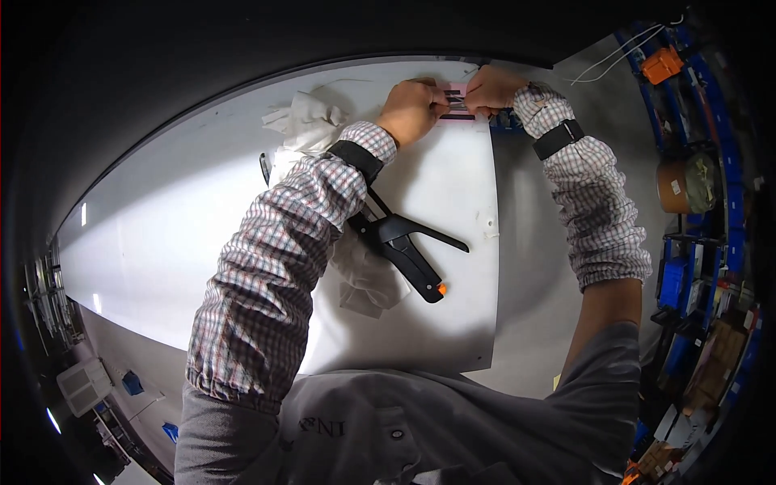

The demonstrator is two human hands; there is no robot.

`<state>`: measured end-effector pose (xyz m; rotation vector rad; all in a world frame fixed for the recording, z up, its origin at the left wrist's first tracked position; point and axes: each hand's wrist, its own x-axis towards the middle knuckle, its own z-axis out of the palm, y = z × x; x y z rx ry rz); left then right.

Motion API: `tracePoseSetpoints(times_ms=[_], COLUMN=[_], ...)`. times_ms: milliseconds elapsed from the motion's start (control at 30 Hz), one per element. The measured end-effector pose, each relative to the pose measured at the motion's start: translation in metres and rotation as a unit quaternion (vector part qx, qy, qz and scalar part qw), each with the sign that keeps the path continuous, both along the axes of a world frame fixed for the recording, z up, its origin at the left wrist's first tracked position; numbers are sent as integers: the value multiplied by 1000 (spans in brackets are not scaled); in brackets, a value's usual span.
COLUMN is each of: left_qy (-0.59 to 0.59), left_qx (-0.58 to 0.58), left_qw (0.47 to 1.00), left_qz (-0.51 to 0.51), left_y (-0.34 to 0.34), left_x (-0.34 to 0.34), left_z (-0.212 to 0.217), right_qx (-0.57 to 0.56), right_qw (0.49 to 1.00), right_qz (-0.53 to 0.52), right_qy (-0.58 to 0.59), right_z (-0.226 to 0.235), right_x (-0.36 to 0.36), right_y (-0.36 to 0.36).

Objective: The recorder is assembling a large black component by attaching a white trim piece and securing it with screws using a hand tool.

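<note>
A small pink piece with dark bars (pixel 455 103) is pinched between the left hand (pixel 411 109) and the right hand (pixel 488 89) at the far edge of the white bench (pixel 162 234), both hands being closed on it. A black hand tool with an orange tip (pixel 408 246) is laid on the bench nearer the body, beside crumpled white cloth (pixel 303 121).

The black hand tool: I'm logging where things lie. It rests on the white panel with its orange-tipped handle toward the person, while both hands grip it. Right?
Not quite. The head view shows the black hand tool lying untouched on the white panel. The left hand and right hand instead pinch a small pink piece at the panel's far edge.
</note>
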<state>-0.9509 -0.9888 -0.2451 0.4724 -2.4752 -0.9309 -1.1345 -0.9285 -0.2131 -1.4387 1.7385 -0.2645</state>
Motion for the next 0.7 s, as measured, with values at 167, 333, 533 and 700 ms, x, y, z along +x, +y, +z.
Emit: tracePoseSetpoints(times_ms=[167, 333, 533, 700], left_qy=[2, 6, -6, 9], left_qx=[3, 1, 15, -18], left_qw=[1000, 1000, 1000, 1000], left_qz=[6, 0, 9, -7], left_y=[0, 0, -1, -1], left_x=[0, 2, 1, -6], left_z=[-1, -3, -7, 2], right_qx=[23, 30, 14, -26], right_qw=[998, 998, 998, 998], right_qz=[-53, -52, -61, 15], right_qy=[-31, -6, 14, 54], right_z=[4, 1, -8, -17], right_x=[5, 6, 8, -13], right_y=[-1, -1, -4, -8])
